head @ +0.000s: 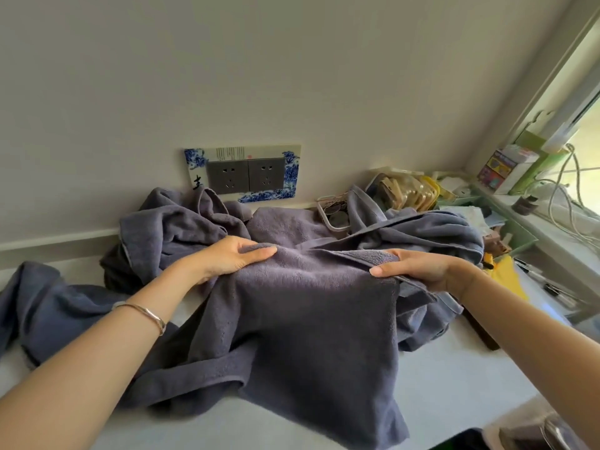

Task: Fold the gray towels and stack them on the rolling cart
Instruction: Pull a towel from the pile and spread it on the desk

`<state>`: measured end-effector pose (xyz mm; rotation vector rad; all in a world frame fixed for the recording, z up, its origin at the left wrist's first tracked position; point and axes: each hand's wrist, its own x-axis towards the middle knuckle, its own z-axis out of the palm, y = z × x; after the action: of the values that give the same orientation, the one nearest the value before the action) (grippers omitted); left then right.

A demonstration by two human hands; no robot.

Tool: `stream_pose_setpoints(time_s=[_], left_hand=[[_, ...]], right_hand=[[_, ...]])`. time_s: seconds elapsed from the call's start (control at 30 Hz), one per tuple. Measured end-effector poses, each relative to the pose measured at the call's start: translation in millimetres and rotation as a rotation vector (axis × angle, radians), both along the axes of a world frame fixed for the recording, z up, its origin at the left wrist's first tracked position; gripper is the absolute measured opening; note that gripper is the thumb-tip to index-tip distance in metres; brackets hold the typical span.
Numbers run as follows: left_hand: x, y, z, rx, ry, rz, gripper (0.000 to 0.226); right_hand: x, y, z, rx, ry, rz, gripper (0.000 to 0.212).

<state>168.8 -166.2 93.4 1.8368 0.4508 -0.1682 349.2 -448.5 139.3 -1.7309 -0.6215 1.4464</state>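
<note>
Both hands, the left hand at ten o'clock and the right hand at two, pinched the far edge of a dark gray terry towel draped over the white table; the first fold seemed under way, needing corners matched next.

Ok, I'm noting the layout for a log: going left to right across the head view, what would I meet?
Loose towel at the left edge → bracelet → left hand → held towel, its top edge → right hand → yellow item → white cables by the window.
</note>
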Motion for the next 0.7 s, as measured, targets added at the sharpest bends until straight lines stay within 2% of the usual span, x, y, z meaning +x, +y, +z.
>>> stream_pose_setpoints(time_s=[0.07, 0.2, 0.27, 0.33, 0.4, 0.47, 0.57, 0.63, 0.7], left_hand=[[10, -7, 3, 0.094, 0.036, -0.090, 0.037], [35, -41, 7, 0.158, 0.008, -0.220, 0.065], [46, -64, 12, 0.158, -0.055, -0.285, 0.068], [54, -83, 16, 0.103, -0.107, -0.306, 0.048], [61, -96, 16, 0.029, -0.147, -0.303, 0.028], [65, -103, 15, -0.026, -0.225, -0.255, 0.016], [66, -104, 22, -0.140, -0.348, -0.085, 0.012], [66, -100, 26, -0.188, -0.356, 0.042, 0.021], [66, -95, 24, -0.177, -0.331, 0.114, 0.031]], right_hand=[[3, 4, 0, 0.042, -0.016, -0.031, 0.054], [5, 12, 3, 0.087, -0.036, -0.030, 0.058], [2, 14, 6, 0.083, -0.030, -0.044, 0.045], [0, 13, 11, 0.075, -0.022, -0.048, 0.035], [-2, 8, 15, 0.086, 0.005, -0.041, 0.035], [-5, 0, 15, 0.137, 0.086, -0.115, 0.048], [-3, -15, 7, 0.336, 0.266, -0.231, 0.085], [-1, -25, 3, 0.385, 0.291, -0.161, 0.105], [-4, -30, -2, 0.282, 0.202, -0.039, 0.108]])
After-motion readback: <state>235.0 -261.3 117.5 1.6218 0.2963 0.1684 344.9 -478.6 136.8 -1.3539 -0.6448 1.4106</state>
